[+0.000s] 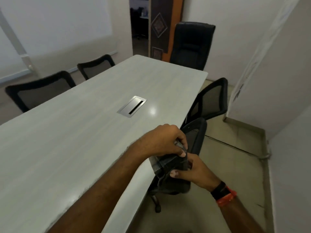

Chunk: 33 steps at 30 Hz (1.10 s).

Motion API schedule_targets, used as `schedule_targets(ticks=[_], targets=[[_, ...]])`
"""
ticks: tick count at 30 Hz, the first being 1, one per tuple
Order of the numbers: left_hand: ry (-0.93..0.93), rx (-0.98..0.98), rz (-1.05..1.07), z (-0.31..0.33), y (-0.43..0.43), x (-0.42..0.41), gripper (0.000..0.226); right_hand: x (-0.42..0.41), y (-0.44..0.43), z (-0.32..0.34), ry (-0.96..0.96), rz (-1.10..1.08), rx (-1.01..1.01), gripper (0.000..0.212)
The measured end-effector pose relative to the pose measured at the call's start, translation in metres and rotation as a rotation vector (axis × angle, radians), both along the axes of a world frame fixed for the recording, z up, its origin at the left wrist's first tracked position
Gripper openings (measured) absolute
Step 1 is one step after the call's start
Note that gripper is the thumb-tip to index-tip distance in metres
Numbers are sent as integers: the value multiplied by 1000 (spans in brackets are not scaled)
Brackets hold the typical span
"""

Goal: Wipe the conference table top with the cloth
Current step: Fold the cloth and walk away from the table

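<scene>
Dark grey fabric, soft and creased: the cloth point(170, 163) is bunched between your two hands at the right edge of the conference table point(75, 140), about 4 o'clock from the metal cable hatch point(132, 106). Some of it hangs below the edge, in front of the near mesh chair point(196, 132).

Left hand point(165, 140): curled over the top of the bundle, with thumb and fingertips pinching a fold.
Right hand point(195, 172): at 5 o'clock of the left hand, with thumb and fingers pinching the lower folds.
Both grips are narrow and both hold cloth.

Table top: pale wood-grain laminate, glossy, with a light spot at 3 o'clock of the hatch. The cloth does not lie flat on it yet. Judgement: you are arranging the cloth and wiping has not begun.

Handling, judged:
- The cloth looks light and limp, so it will not keep a shape unless held.
- It should slide easily on the gloss, so the pressure must come from you.
- Fold it into a pad, set your palm over the middle, spread your fingers and tuck the loose edges under.
- A trailing corner could snag in the hatch slot; keep the corners gathered as you pass it.
</scene>
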<state>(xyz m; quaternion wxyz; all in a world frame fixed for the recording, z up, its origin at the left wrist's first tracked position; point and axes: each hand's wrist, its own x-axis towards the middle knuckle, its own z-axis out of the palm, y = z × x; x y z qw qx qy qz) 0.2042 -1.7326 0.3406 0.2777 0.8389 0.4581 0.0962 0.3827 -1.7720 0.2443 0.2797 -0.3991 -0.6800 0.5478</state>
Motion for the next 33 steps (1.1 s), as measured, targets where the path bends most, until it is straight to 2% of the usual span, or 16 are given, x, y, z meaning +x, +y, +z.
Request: schedule_targets(ticks=[3, 6, 10, 16, 23, 29, 33], targets=[[-22, -24, -79, 10, 24, 44, 24, 40, 13, 8, 41, -34, -99, 50], [-56, -30, -116, 7, 54, 98, 38, 99, 30, 13, 85, -61, -215, 54], [-135, -13, -30, -13, 93, 176, 56, 192, 50, 15, 136, -161, -376, 40], [-203, -90, -19, -60, 138, 295, 34, 317, 82, -6, 72, -406, -427, 43], [-220, -198, -66, -107, 189, 401, 23, 416, 139, -35, 68, -653, -481, 31], [-325, -222, -7, -133, 298, 460, 18, 470, 237, -39, 99, -781, -513, 26], [-361, -232, -57, -135, 385, 513, 17, 517, 318, -25, 101, -858, -468, 30]])
